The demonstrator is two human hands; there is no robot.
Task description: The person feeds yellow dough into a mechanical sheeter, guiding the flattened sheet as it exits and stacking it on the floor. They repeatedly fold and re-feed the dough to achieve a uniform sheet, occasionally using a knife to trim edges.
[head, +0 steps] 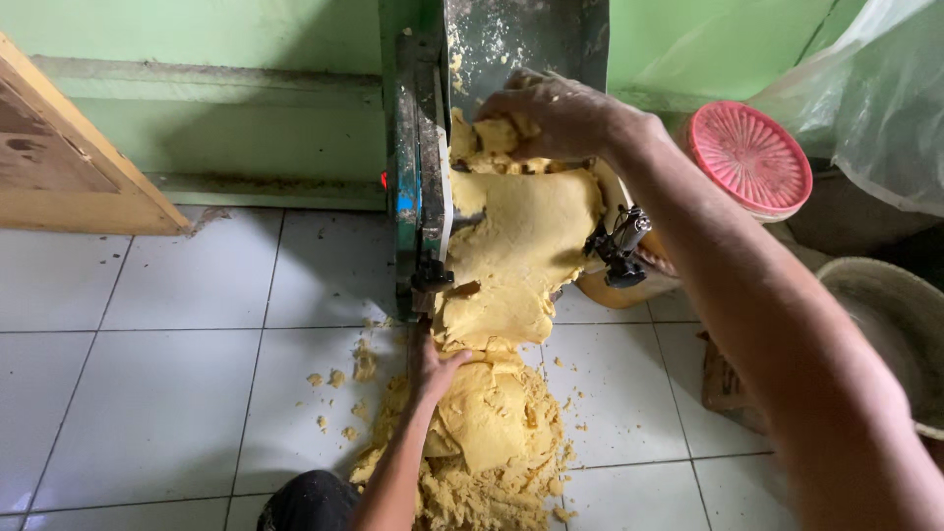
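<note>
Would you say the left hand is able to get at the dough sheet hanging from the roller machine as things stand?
Probably yes: the left hand lies on the dough pile right beneath the hanging dough sheet, with nothing between them.

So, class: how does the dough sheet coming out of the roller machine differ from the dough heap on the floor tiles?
The dough sheet is flat and smooth, hanging from the machine; the dough heap is crumbly, piled on the tiled floor. The left hand touches the sheet's lower end above the heap; the right hand presses dough in above. Both are yellow.

White tiled floor carries a heap of yellow dough (crumbly at the edges), loose crumbs scattered just left of it, green machine standing behind.
</note>
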